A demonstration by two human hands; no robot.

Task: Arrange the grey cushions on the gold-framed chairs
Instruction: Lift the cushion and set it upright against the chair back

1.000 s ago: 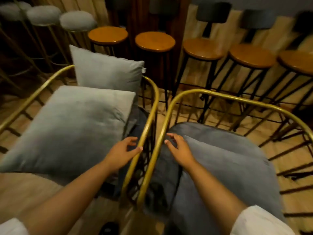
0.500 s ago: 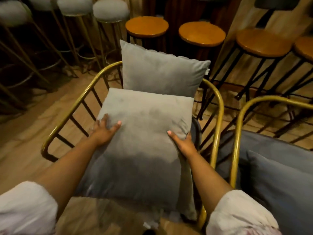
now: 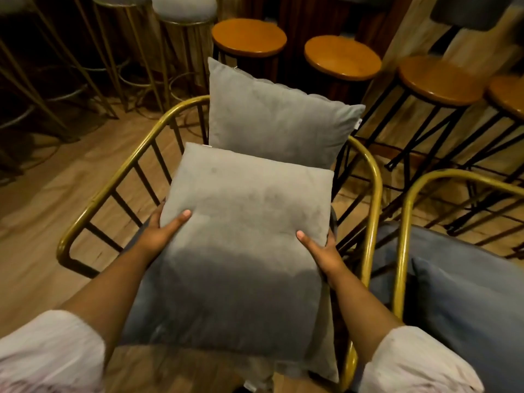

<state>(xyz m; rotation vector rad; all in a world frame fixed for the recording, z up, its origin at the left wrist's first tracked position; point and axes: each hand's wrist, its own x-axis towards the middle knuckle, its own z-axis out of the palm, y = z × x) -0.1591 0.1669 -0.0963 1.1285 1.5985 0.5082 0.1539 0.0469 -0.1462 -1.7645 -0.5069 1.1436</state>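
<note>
A: Head view first; what are the fingers doing?

B: The left hand [image 3: 163, 231], left of centre in the frame, clasps the left edge of the front grey cushion [image 3: 246, 251]; its thumb [image 3: 181, 218] lies flat on the top face, the other fingers are curled under the edge and hidden. The right hand [image 3: 320, 252], right of centre, grips the opposite edge the same way; thumb on top, fingers wrapped behind the side seam. Both hands are closed on that cushion, pinching it between them.

A: And where does the cushion sit?

B: Centre of the frame, over the seat of the gold-framed chair [image 3: 113, 182]; whether it rests on the seat I cannot tell. Its far edge touches the base of a second grey cushion [image 3: 278, 117], which stands upright against the chair's back, upper centre.

A: Anything beside it?

B: At the right edge, another gold-framed chair [image 3: 402, 222] with a darker blue-grey cushion [image 3: 467, 307] lying in it; wooden-topped stools [image 3: 249, 36] stand along the top of the frame.
</note>
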